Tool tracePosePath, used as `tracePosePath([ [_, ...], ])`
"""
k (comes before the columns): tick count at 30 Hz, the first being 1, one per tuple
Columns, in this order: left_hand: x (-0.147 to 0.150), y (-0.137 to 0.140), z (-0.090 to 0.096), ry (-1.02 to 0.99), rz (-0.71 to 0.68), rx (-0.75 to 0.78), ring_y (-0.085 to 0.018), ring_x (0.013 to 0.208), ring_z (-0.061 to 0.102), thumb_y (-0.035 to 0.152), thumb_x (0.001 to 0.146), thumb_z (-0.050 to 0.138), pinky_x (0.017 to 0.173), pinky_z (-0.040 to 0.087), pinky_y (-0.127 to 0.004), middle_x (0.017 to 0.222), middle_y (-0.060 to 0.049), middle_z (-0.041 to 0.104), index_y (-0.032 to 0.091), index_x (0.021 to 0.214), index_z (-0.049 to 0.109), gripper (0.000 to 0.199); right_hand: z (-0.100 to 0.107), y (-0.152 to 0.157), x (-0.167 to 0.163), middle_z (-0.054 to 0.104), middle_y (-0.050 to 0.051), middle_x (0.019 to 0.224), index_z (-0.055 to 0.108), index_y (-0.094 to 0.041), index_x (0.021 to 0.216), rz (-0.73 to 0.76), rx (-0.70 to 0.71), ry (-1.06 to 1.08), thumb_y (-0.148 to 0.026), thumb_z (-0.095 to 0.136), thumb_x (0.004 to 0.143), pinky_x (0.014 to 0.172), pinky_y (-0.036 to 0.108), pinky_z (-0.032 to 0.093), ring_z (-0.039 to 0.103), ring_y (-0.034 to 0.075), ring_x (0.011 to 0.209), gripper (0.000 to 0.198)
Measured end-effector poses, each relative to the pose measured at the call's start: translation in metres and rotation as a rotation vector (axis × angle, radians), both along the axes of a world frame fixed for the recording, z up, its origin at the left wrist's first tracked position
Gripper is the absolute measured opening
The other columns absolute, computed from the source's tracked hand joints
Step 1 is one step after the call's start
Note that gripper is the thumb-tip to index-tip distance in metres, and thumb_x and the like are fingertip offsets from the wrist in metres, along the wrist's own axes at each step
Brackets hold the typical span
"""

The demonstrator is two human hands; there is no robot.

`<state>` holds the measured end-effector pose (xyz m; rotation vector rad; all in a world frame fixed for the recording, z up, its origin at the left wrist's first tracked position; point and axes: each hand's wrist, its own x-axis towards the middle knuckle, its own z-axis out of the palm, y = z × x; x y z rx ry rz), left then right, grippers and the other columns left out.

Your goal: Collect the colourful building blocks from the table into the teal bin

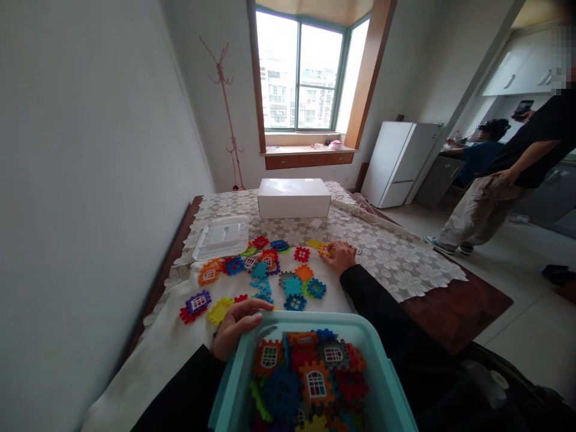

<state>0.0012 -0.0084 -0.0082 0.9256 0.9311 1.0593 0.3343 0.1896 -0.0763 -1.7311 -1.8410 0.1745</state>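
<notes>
Overhead, two hands work among interlocking plastic tiles at a table.
From left: a clear lid (222,237) lies on the lace cloth, with loose tiles (263,273) scattered just right of it. The left hand (237,327) rests curled over the near-left rim of the teal bin (382,372), which holds more tiles. The right hand (339,256) reaches farther, fingers closing on a yellow-orange tile (324,249). A white box (294,197) sits at the far side; two people stand at far right.
</notes>
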Motion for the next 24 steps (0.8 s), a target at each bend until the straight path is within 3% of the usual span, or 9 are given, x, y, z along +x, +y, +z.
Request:
tracePosePath([
  [2, 0.001, -0.001, 0.001, -0.008, 0.002, -0.003, -0.016, 0.062, 0.065, 0.047, 0.070, 0.096, 0.062, 0.045, -0.024, 0.075, -0.005, 0.076, 0.018, 0.096, 0.088, 0.039, 0.008, -0.006, -0.001, 0.072, 0.012, 0.119, 0.065, -0.019, 0.098, 0.125, 0.037, 0.044, -0.039, 0.081, 0.088, 0.110, 0.046, 0.040, 0.062, 0.030, 0.119, 0.028],
  [4, 0.001, -0.001, 0.002, -0.014, 0.006, -0.011, -0.015, 0.063, 0.066, 0.047, 0.069, 0.097, 0.062, 0.045, -0.023, 0.075, -0.005, 0.076, 0.018, 0.096, 0.088, 0.040, 0.016, -0.015, -0.003, 0.069, 0.010, 0.110, 0.063, -0.019, 0.095, 0.349, 0.024, 0.069, -0.037, 0.082, 0.085, 0.098, 0.038, 0.046, 0.063, 0.025, 0.105, 0.028],
  [6, 0.002, -0.002, 0.002, -0.011, 0.006, -0.013, -0.014, 0.062, 0.065, 0.048, 0.069, 0.097, 0.061, 0.044, -0.022, 0.075, -0.005, 0.076, 0.017, 0.096, 0.087, 0.041, 0.021, -0.025, -0.008, 0.066, 0.007, 0.103, 0.060, -0.019, 0.090, 0.553, -0.073, 0.036, -0.038, 0.083, 0.083, 0.088, 0.033, 0.047, 0.061, 0.021, 0.094, 0.030],
  [8, 0.002, -0.002, 0.002, -0.008, 0.002, -0.007, -0.013, 0.062, 0.064, 0.048, 0.069, 0.097, 0.061, 0.043, -0.021, 0.075, -0.004, 0.076, 0.017, 0.096, 0.087, 0.042, 0.024, -0.035, -0.014, 0.063, 0.006, 0.098, 0.057, -0.019, 0.085, 0.655, -0.208, -0.047, -0.038, 0.086, 0.081, 0.082, 0.030, 0.045, 0.059, 0.019, 0.087, 0.035],
  [12, 0.000, -0.001, 0.000, 0.003, -0.007, -0.004, -0.014, 0.063, 0.065, 0.048, 0.071, 0.097, 0.060, 0.044, -0.020, 0.078, -0.005, 0.077, 0.016, 0.098, 0.087, 0.042, 0.029, -0.049, -0.024, 0.060, 0.005, 0.097, 0.054, -0.019, 0.087, 0.676, -0.329, -0.196, -0.040, 0.093, 0.074, 0.075, 0.029, 0.040, 0.055, 0.018, 0.083, 0.046],
  [19, -0.011, 0.009, -0.016, 0.048, -0.077, 0.022, -0.016, 0.066, 0.067, 0.052, 0.072, 0.097, 0.062, 0.048, -0.022, 0.083, -0.007, 0.079, 0.017, 0.103, 0.088, 0.047, 0.033, -0.056, -0.032, 0.058, 0.003, 0.091, 0.048, -0.021, 0.086, 0.631, -0.268, -0.213, -0.028, 0.083, 0.079, 0.075, 0.029, 0.039, 0.052, 0.017, 0.080, 0.037],
  [24, -0.011, 0.010, -0.020, 0.038, -0.079, 0.021, -0.014, 0.064, 0.066, 0.052, 0.073, 0.097, 0.060, 0.047, -0.021, 0.082, -0.006, 0.079, 0.017, 0.104, 0.087, 0.048, 0.030, -0.062, -0.036, 0.062, 0.008, 0.104, 0.053, -0.020, 0.095, 0.670, -0.309, -0.221, -0.044, 0.093, 0.074, 0.078, 0.031, 0.044, 0.057, 0.021, 0.087, 0.051],
])
